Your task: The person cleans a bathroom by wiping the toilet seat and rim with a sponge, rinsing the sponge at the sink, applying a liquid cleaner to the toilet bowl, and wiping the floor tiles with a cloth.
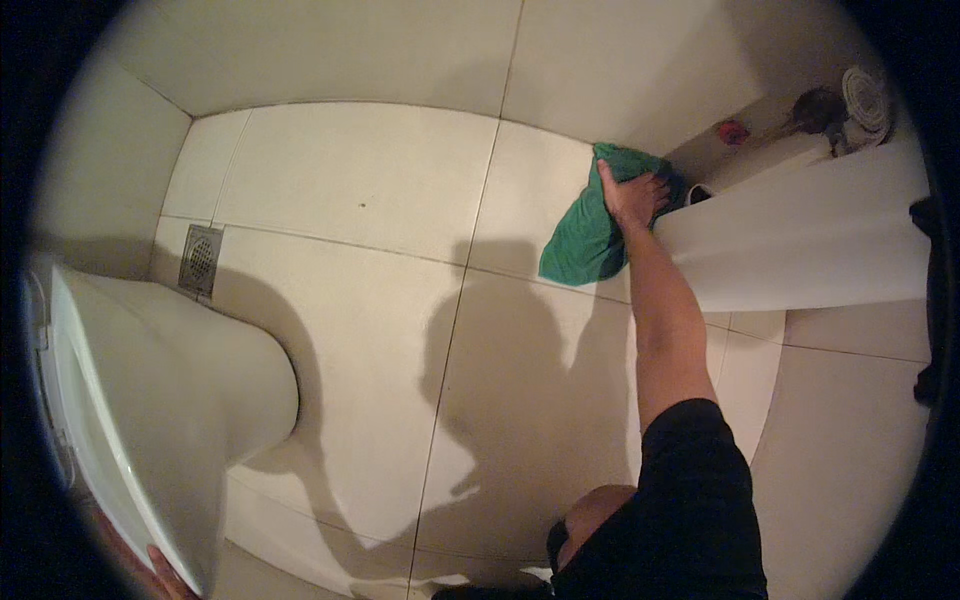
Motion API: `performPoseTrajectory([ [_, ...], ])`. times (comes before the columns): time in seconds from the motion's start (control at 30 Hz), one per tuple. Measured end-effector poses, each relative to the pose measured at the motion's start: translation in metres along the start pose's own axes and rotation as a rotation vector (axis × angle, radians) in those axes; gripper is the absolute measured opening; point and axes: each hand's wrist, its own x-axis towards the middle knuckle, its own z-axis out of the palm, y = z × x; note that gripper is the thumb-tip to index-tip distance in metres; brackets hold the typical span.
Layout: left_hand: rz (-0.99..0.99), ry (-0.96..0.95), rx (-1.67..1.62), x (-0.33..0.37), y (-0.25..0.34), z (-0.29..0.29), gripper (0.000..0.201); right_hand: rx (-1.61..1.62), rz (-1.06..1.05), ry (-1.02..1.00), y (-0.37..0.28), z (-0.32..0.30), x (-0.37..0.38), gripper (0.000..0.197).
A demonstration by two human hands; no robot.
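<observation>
A green cloth (585,235) lies bunched on the pale floor tiles, partly against the foot of the far wall. My right hand (632,198) presses down on it, thumb stretched along one side and fingers curled into the fabric. The right arm reaches forward past a white pedestal (790,235) at the right. At the lower left edge, my left hand (168,578) grips the rim of a white toilet (190,370); only some of its fingers show, the rest being cut off or behind the rim.
A square metal floor drain (201,260) sits near the left wall, beyond the toilet. Behind the pedestal are a red round fitting (733,132), a dark pipe part (818,110) and a coiled white hose (866,103). A small dark speck (362,205) marks the floor.
</observation>
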Motion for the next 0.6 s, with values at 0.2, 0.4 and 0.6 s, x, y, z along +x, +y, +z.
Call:
performPoseTrajectory([
  [0.2,-0.001,0.014,-0.117,0.004,0.035,-0.007,0.090,-0.114,-0.340,-0.184,-0.055,-0.011,-0.057,0.105],
  [0.4,0.028,0.119,-0.059,0.004,0.020,-0.001,0.092,0.399,-1.255,-0.266,-0.255,-0.006,-0.286,0.072],
  [0.6,0.066,0.124,-0.096,0.001,-0.006,0.015,0.072,0.712,-1.428,-0.552,-0.172,0.008,-0.424,0.068],
])
